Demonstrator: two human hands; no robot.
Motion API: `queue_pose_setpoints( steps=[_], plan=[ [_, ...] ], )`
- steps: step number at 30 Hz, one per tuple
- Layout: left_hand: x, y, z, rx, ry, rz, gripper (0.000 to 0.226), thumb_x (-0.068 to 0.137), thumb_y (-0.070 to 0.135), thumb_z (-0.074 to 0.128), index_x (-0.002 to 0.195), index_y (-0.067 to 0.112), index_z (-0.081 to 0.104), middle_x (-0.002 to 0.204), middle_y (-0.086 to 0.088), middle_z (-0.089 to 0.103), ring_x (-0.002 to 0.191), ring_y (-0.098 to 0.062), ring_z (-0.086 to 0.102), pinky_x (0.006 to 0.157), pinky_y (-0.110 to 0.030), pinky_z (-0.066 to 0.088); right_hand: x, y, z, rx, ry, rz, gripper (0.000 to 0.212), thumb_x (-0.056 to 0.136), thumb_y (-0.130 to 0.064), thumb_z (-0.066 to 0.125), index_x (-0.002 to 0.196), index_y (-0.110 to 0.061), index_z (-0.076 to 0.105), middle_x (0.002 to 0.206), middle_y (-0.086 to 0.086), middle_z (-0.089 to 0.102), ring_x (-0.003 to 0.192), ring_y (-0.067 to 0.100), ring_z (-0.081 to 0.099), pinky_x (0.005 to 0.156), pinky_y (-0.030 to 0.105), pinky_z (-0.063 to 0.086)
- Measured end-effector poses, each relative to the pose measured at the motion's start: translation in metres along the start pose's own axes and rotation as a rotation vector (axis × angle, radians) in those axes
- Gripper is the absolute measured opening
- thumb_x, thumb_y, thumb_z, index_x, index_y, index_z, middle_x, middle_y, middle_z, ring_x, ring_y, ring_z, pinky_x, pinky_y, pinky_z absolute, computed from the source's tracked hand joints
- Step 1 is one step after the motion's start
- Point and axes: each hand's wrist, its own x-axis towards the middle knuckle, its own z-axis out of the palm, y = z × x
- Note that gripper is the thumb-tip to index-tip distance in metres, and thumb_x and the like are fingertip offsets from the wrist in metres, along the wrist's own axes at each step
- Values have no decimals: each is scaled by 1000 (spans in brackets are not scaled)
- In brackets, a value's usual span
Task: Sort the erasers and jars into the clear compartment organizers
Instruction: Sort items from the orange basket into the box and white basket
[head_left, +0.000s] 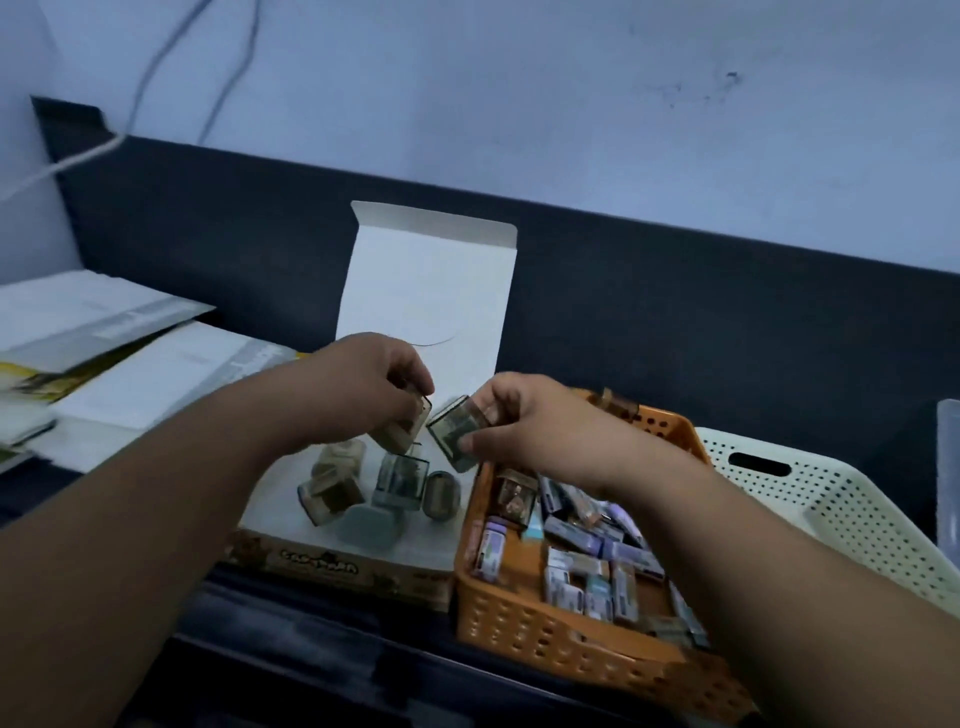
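Early; L hand (363, 384) pinches tan jar (402, 434), R hand (524, 421) grey jar (453, 436); erasers (574, 564), prob. unsorted, fill orange basket (519, 629).

The jars (400, 475) look like clear, glossy plastic. The orange basket (519, 623) and white basket (857, 519) are perforated matt plastic. The box (337, 564) is printed cardboard, its lid (426, 291) smooth matt white. The papers (156, 374) look smooth.

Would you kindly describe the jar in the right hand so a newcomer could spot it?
Find the orange basket. Above its far left corner, the right hand pinches a clear jar, greenish inside, unlike the tan one the left hand holds.
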Motion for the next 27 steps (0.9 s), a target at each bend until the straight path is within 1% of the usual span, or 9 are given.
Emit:
queue_pose_setpoints(
  steps=[2,5,8,11,14,17,21,24,27],
  plan=[
    [1,-15,-5,54,44,-41,15,87,6,62,95,19,66,91,-2,69,72,-12,70,57,-19,53,15,-5,15,-46,-34,-2,25,81,-32,76,100,-23,64,85,-2,65,66,13,57,56,27,44],
    [4,-30,-7,106,69,-80,19,87,8,63,101,20,65,104,-1,65,85,-15,66,70,-27,56,28,-7,26,-78,-37,13,36,84,-33,73,116,-21,60,100,-3,65,81,12,61,66,24,48],
    [7,-35,-5,139,82,-90,29,88,14,64,114,23,60,121,3,58,101,-14,59,79,-32,55,26,-3,21,-72,18,14,39,85,-32,71,120,-23,58,103,-5,61,89,12,61,71,23,49],
    [11,-26,2,169,120,4,30,88,21,64,117,27,59,128,6,56,111,-12,55,83,-27,49,11,13,1,-106,71,27,32,86,-28,70,117,-23,61,105,-6,61,93,13,61,79,27,52],
    [15,0,23,161,92,140,26,88,23,64,113,28,59,121,6,59,110,-9,54,84,-25,43,-13,35,-25,-157,106,74,24,88,-23,69,111,-22,63,102,-7,63,90,9,61,76,26,51],
    [15,28,57,149,-53,225,26,86,22,66,110,28,61,108,8,61,101,-8,57,81,-24,48,-35,58,-43,-257,37,183,25,87,-25,70,111,-29,62,100,-16,62,91,2,59,78,20,48],
    [19,49,107,282,-326,287,34,88,24,66,121,27,60,122,5,60,108,-13,58,91,-31,51,-57,80,-47,-458,-121,215,33,84,-24,73,114,-33,63,95,-19,58,91,8,58,79,24,45],
    [24,56,132,515,-540,246,37,91,22,61,127,20,58,129,0,56,115,-19,54,96,-33,46,-66,82,-43,-539,-270,254,44,83,-23,72,125,-30,59,115,-10,61,105,13,57,91,31,47],
    [27,50,143,630,-661,209,34,89,21,62,122,13,61,124,-6,60,111,-24,57,95,-38,48,-69,83,-35,-611,-370,254,49,82,-20,73,127,-31,58,121,-6,61,107,18,57,94,35,48]
  ],
)
